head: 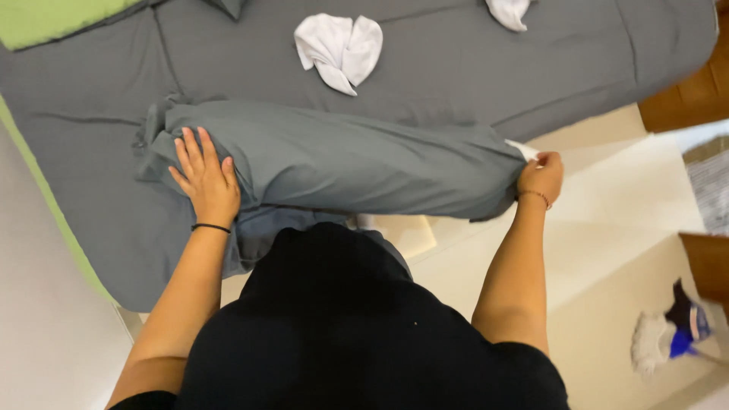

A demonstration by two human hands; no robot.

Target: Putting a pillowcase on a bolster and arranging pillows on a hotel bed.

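Grey soft cotton pillow lies at the bed edge; left hand flat, spread; right hand pinches its open end.

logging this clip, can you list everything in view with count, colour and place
pillow in case: 1, grey, lying across the bed edge
bed sheet: 1, grey, covering the bed
folded towels: 2, white, on the bed, one cut off at the top edge
cover: 1, green, top left
mop: 1, white and blue, on the floor at right
left hand: 1, flat on the pillow's left end
right hand: 1, pinching the pillow's right end
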